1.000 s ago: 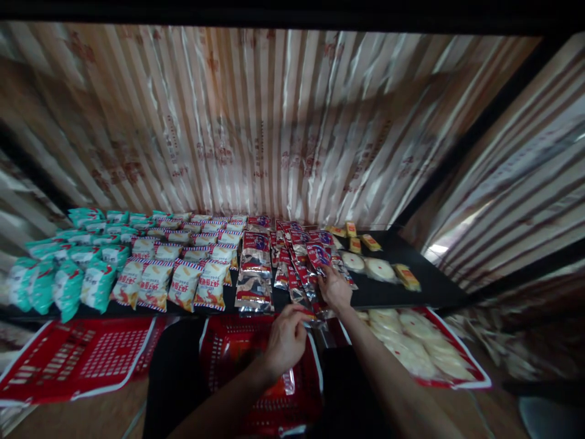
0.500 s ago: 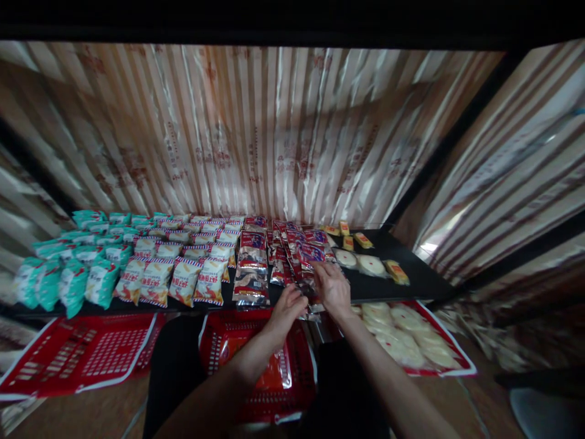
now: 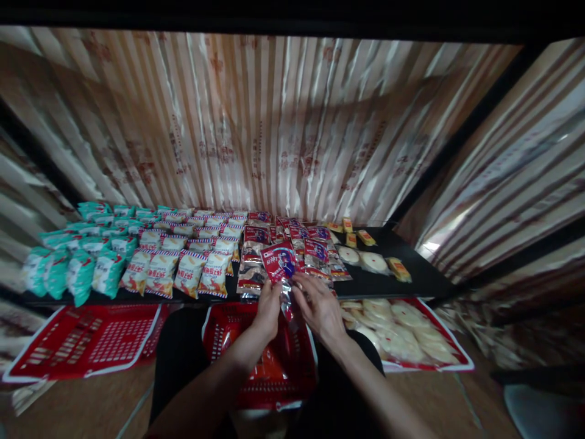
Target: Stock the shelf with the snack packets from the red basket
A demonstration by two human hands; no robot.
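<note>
A red and silver snack packet (image 3: pixel 280 262), with a blue picture on its front, is held up above the shelf's front edge, slightly tilted. My left hand (image 3: pixel 269 311) pinches its lower left side. On its right edge my right hand (image 3: pixel 322 308) has its fingers closed, partly covering the lower part. Just behind, more packets of the same kind (image 3: pixel 316 251) lie in overlapping rows on the black shelf (image 3: pixel 423 274). Below my hands is a red basket (image 3: pixel 212 332) with orange-red packages in it.
Teal bags (image 3: pixel 80 274) and white-and-orange snack bags (image 3: pixel 189 274) stand in rows at left. Round pale packs (image 3: pixel 375 262) and small yellow packs (image 3: pixel 399 269) lie at right. Another red basket (image 3: pixel 91 341) is at lower left; pale flat packs (image 3: pixel 402 335) fill one at lower right. Striped curtain hangs behind.
Both hands have moved slightly left from the packets on the shelf. A snack packet is now raised between them, its red front showing. The packets behind lie more spread out.
</note>
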